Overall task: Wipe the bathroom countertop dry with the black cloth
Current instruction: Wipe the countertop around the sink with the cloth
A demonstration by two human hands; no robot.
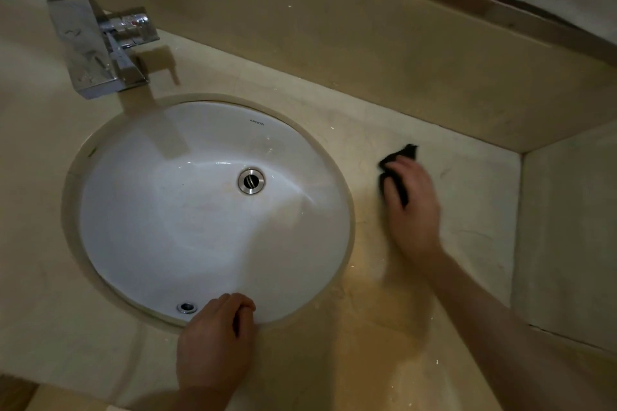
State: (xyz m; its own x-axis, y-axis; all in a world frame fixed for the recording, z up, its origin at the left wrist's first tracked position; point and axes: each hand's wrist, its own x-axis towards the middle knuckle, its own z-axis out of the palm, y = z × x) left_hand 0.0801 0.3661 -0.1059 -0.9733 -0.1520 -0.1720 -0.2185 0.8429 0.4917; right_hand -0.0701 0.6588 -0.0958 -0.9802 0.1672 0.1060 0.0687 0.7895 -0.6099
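The beige stone countertop surrounds an oval white sink. Right of the sink, my right hand presses the small black cloth flat on the counter, and most of the cloth is hidden under the palm and fingers. A dark strip of cloth shows between the thumb and fingers. My left hand rests on the sink's front rim with its fingers curled and nothing visible in it.
A chrome faucet stands behind the sink at the upper left. A beige backsplash runs along the back, and a side wall closes the counter at the right. Drain and overflow hole sit in the basin.
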